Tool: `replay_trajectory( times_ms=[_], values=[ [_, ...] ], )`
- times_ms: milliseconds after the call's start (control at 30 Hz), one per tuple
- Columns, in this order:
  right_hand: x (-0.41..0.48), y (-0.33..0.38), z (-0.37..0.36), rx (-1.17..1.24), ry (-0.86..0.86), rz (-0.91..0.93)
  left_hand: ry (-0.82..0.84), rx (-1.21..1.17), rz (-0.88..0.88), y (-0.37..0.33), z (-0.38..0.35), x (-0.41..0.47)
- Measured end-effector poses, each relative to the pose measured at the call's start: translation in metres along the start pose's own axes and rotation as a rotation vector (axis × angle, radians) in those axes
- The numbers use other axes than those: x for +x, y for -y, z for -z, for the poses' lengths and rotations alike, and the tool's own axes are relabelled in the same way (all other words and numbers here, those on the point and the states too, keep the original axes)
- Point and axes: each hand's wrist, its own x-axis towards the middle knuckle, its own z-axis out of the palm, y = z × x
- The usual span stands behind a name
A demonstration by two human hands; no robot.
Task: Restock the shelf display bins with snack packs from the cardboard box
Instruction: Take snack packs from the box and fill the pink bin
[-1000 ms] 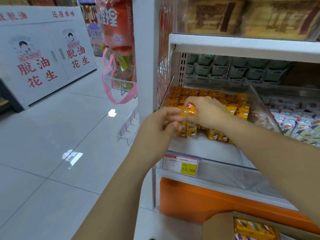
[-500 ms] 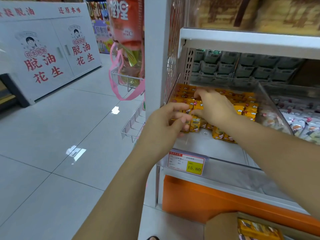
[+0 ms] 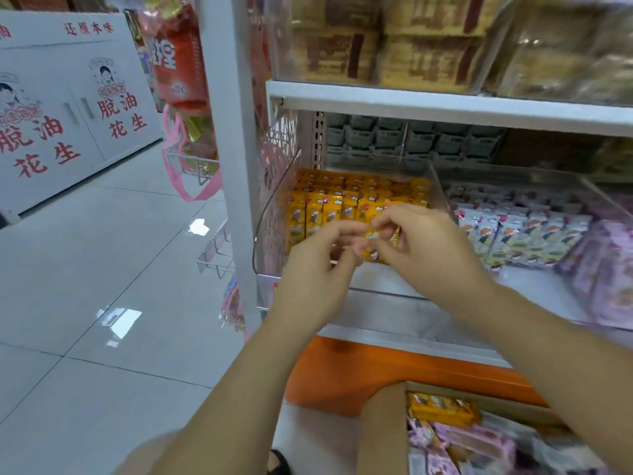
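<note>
The left hand (image 3: 318, 269) and the right hand (image 3: 428, 248) meet at the front of the clear bin (image 3: 274, 214). Their curled fingers pinch one yellow pack (image 3: 375, 235) between them. More yellow packs (image 3: 329, 207) stand in rows behind it. The box (image 3: 383, 437) sits low down, with packs inside.

shelf (image 3: 407, 322) | clear bins (image 3: 440, 190) side by side | left: yellow snack packs (image 3: 342, 200) | right: pale packs (image 3: 524, 231) | floor (image 3: 102, 269): cardboard box (image 3: 383, 437)
</note>
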Motion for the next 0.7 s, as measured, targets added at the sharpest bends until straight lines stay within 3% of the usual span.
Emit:
replay_trajectory(
  times_ms=[133, 300, 533, 600, 700],
  values=[
    [-0.073, -0.009, 0.032, 0.059, -0.022, -0.077, 0.047, -0.069, -0.012, -0.011, -0.046, -0.046],
    [-0.199, -0.056, 0.045, 0.097, 0.122, -0.381, 0.308, 0.023, 0.049, 0.014, -0.115, -0.097],
    [-0.32, -0.127, 0.047, 0.007, 0.43, -0.762, 0.737, 0.437, 0.265, 0.065, -0.183, -0.13],
    [-0.339, -0.143, 0.045, 0.01, 0.525, -0.789, 0.876, 0.647, 0.269, 0.077, -0.192, -0.136],
    [-0.359, -0.158, 0.042, 0.068, 0.701, -0.749, 1.037, 0.762, 0.309, 0.091, -0.198, -0.142]
  ],
)
